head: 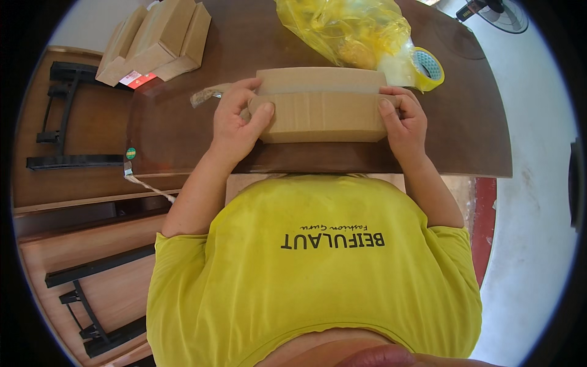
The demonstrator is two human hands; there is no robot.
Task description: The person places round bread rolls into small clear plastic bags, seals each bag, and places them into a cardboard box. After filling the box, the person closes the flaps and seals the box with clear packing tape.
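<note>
A small brown cardboard box [323,117] lies on the dark wooden table [467,133] in front of me. My left hand [236,121] grips its left end, thumb on the near side and fingers towards the back. At the right end, my right hand [408,121] holds it in the same way. A paler band runs lengthwise between the box's near and far top panels; I cannot tell whether it is tape or a gap. Beyond my left hand, a crumpled brown strip [205,95] lies on the table, partly hidden by the hand.
Several cardboard boxes [160,36] sit at the back left, by a red-and-white card [137,79]. A yellow plastic bag [348,32] and a roll of yellow-edged tape [429,69] lie behind the box. Folding tables [91,110] stand left; a fan [502,16] is at back right.
</note>
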